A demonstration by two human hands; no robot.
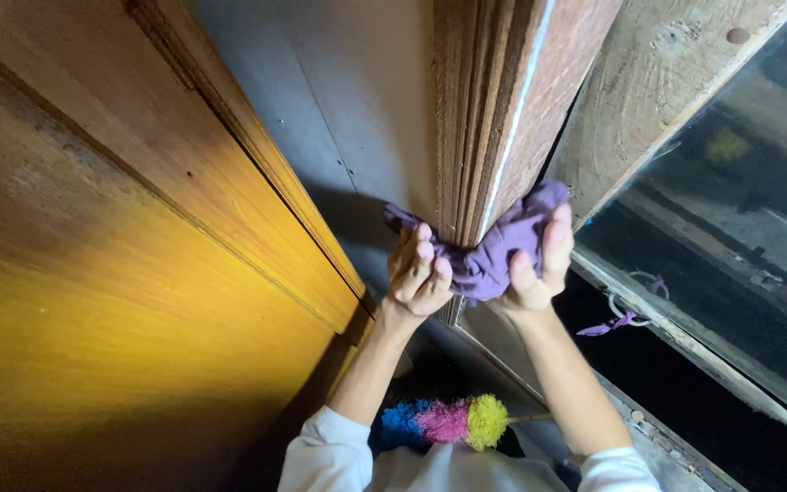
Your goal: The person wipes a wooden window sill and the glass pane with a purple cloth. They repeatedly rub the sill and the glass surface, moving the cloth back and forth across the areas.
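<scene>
Both hands are gripping one purple cloth (494, 255) that is being wrapped around the narrow edge of an upright wooden door (494, 100). The left hand (418, 273), fingers curled shut, is bunching the cloth against the grey-painted face to the left of the door edge; the right hand (539, 260), fingers closed over the fabric with the thumb pressing from below, is clamping it against the reddish-brown face to the right. The cloth is thus straddling the door edge, lying between the two hands and touching both, so neither hand is nearer. The door edge's long axis is running up and away from the hands, and the cloth is sitting across it. Well to the left of the door edge, a varnished wooden panel (120, 255) is catching yellow light. To the right of it, a dark glass pane (740, 210) in a rough timber frame (649, 100) is showing. Below the door edge, near the person's white sleeves (330, 451), a blue, pink and yellow duster (448, 422) is lying. No container is visible.
</scene>
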